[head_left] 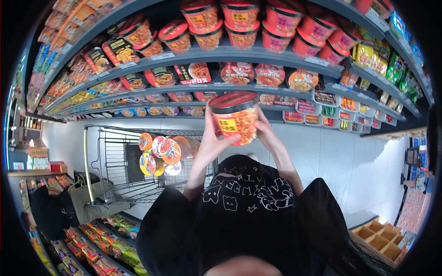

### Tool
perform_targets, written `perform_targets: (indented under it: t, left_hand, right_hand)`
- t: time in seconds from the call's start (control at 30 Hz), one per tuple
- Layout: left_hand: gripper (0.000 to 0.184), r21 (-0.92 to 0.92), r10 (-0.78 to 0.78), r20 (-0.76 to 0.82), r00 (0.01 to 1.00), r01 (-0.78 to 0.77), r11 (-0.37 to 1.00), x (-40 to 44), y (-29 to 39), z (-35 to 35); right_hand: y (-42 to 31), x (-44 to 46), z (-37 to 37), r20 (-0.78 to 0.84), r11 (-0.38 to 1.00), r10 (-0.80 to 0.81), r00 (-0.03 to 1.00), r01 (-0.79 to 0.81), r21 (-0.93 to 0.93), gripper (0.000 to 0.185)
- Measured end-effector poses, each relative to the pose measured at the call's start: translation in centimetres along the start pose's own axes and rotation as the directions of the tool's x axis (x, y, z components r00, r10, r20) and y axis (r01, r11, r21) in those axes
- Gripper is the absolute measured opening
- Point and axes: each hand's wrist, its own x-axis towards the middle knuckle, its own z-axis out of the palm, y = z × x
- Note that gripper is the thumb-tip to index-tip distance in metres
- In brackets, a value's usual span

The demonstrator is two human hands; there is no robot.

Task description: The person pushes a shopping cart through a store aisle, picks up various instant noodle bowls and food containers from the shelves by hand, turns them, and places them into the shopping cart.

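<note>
Your left hand (215, 141) and right hand (266, 131) clasped a tub (237, 123) between them; cups (170, 151) already lay in the cart (133, 161), this one not yet.

I have room to pass on the right, above the pale floor (331, 156); on the left the cart (86, 158) and its packs (170, 151) obstruct me, and far ahead, past the held tub (235, 120), the shelf edge (248, 54) and stacked tubs (241, 38) bar my way
</note>
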Motion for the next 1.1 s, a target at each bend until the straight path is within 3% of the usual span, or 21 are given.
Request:
perform_targets:
  t: [0.03, 0.07, 0.13, 0.17, 0.2, 0.27, 0.3, 0.33, 0.37, 0.4, 0.47, 0.57, 0.63, 0.7, 0.83, 0.93, 1.0, 1.1]
  left_hand:
    - [0.107, 0.056, 0.054, -0.112, 0.992, -0.048, 0.997, 0.3, -0.2, -0.5]
    - [0.105, 0.121, 0.136, -0.171, 0.976, -0.116, 0.986, 0.7, 0.0, -1.2]
    - [0.107, 0.07, 0.136, -0.232, 0.963, -0.123, 0.99, 1.6, 1.7, -2.5]
    - [0.108, 0.123, 0.391, -0.226, 0.892, -0.372, 0.92, 3.3, 1.6, -3.8]
    - [0.108, 0.163, 0.456, -0.257, 0.852, -0.427, 0.889, 4.6, 1.9, -5.6]
    - [0.101, 0.444, 0.631, -0.283, 0.723, -0.485, 0.754, 7.5, 5.2, -7.7]
    - [0.101, 0.611, 0.699, -0.271, 0.662, -0.442, 0.656, 9.5, 5.8, -10.3]
    - [0.1, 0.521, 0.712, -0.294, 0.638, -0.517, 0.679, 11.5, 6.9, -11.6]
    - [0.097, 0.603, 0.792, -0.263, 0.551, -0.547, 0.581, 13.7, 7.8, -13.4]
    - [0.097, 0.61, 0.785, -0.258, 0.563, -0.536, 0.584, 15.2, 9.2, -14.2]
    - [0.095, 0.665, 0.794, -0.221, 0.567, -0.508, 0.548, 17.9, 11.0, -16.0]
    - [0.096, 0.835, 0.855, -0.126, 0.503, -0.412, 0.365, 21.1, 12.0, -17.8]
    - [0.097, 0.851, 0.828, -0.118, 0.548, -0.374, 0.369, 22.2, 11.8, -17.8]
    - [0.097, 0.824, 0.803, -0.116, 0.584, -0.396, 0.406, 23.7, 10.4, -18.1]
    - [0.103, 0.762, 0.811, -0.172, 0.559, -0.446, 0.47, 25.4, 7.5, -18.8]
    - [0.107, 0.816, 0.79, -0.176, 0.588, -0.362, 0.451, 25.0, 7.9, -18.8]
    - [0.108, 0.829, 0.812, -0.121, 0.57, -0.391, 0.399, 25.0, 8.3, -18.9]
    - [0.11, 0.755, 0.753, -0.12, 0.647, -0.433, 0.493, 25.0, 8.4, -19.5]
  right_hand:
    - [-0.7, 1.6, -0.2, 0.149, 0.998, 0.037, 0.988, -0.027, -0.064, 0.072]
    - [-1.2, 2.8, 0.4, 0.167, 0.998, 0.025, 0.986, -0.014, -0.066, 0.072]
    - [-2.3, 5.5, 2.9, 0.228, 0.977, -0.02, 0.973, 0.068, -0.201, 0.075]
    - [-2.4, 7.7, 4.1, 0.284, 0.946, -0.151, 0.947, 0.221, -0.235, 0.075]
    - [-2.1, 10.3, 5.4, 0.342, 0.894, -0.271, 0.9, 0.367, -0.258, 0.076]
    - [-2.1, 15.6, 8.1, 0.388, 0.765, -0.45, 0.805, 0.571, -0.298, 0.076]
    - [-3.7, 16.9, 9.5, 0.396, 0.658, -0.488, 0.778, 0.626, -0.418, 0.071]
    - [-5.7, 18.1, 10.8, 0.407, 0.533, -0.524, 0.748, 0.661, -0.528, 0.066]
    - [-6.7, 19.7, 11.5, 0.429, 0.298, -0.629, 0.649, 0.711, -0.637, 0.061]
    - [-7.6, 21.3, 12.0, 0.469, 0.047, -0.706, 0.531, 0.696, -0.717, 0.056]
    - [-10.0, 23.9, 11.9, 0.579, -0.282, -0.711, 0.398, 0.593, -0.754, 0.044]
    - [-11.6, 27.0, 10.4, 0.525, -0.398, -0.691, 0.498, 0.345, -0.85, 0.051]
    - [-11.6, 28.2, 8.7, 0.471, -0.433, -0.658, 0.587, 0.216, -0.875, 0.063]
    - [-11.3, 29.1, 7.5, 0.516, -0.488, -0.643, 0.566, 0.216, -0.845, 0.058]
    - [-11.2, 29.1, 7.4, 0.536, -0.494, -0.667, 0.517, 0.232, -0.838, 0.055]
    - [-11.1, 29.0, 7.4, 0.543, -0.5, -0.673, 0.502, 0.231, -0.834, 0.055]
    - [-10.9, 28.8, 7.4, 0.549, -0.513, -0.664, 0.508, 0.224, -0.828, 0.058]
    - [-11.1, 27.7, 7.8, 0.515, -0.427, -0.655, 0.552, 0.292, -0.856, 0.076]
